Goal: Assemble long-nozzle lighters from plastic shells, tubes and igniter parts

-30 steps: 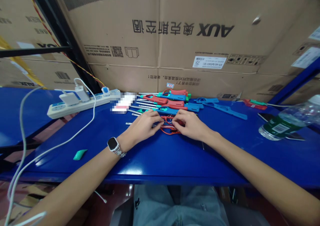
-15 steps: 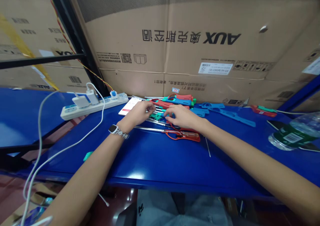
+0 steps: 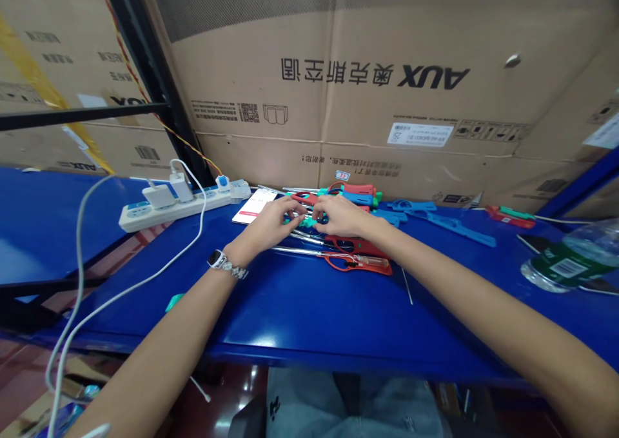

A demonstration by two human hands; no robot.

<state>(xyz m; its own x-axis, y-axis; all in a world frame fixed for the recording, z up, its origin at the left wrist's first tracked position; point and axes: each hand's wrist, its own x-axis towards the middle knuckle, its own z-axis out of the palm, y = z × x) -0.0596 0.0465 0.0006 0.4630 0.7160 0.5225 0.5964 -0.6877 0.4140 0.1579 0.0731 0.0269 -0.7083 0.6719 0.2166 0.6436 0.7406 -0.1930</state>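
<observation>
While hands (image 3: 271, 221) (image 3: 342, 217) apparently touch lighters (image 3: 366, 264), table-edge (image 3: 300, 357) lies apart.

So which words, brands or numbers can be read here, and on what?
"AUX 奥克斯空调": large carton, upside down
"AUX": left carton
"25": white label, large carton
"谢谢您!": large carton
Too small or blurred: other carton print, green bottle label, blue-edged tag, white-and-red rectangle.

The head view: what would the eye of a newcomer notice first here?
Probably the big cardboard behind the blue table, with upside-down AUX lettering. Next come the left hand and right hand, close together over red and blue long-nosed lighters. The green-labelled bottle, far right, may follow.
</observation>
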